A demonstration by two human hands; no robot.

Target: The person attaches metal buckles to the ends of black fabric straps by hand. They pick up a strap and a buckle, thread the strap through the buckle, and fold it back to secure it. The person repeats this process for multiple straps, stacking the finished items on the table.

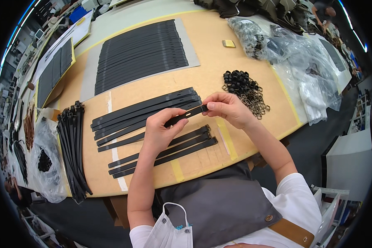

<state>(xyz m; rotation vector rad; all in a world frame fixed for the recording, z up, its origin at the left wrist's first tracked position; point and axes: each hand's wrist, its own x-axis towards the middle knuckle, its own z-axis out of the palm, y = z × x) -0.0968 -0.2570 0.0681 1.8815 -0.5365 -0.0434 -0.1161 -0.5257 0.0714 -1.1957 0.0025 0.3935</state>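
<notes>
My left hand [161, 127] is closed around a black strap [189, 114] near an oblong slot in its end. My right hand [228, 108] pinches the strap's tip between thumb and fingers. A small dark piece shows at that tip, and I cannot tell whether it is a loop or a buckle. Beyond the hands lies a fanned stack of plain black straps [140, 106]. Closer to me, a few straps with buckles [173, 153] lie side by side. To the right are a heap of black loops [238, 81] and a pile of metal buckles [256, 103].
Rows of black strips [140, 53] cover a grey board at the back. Buckled straps [71, 151] hang over the table's left edge beside a plastic bag [47, 165]. Clear plastic bags [306, 62] lie at the right. A small yellow-edged block [228, 44] sits behind the loops.
</notes>
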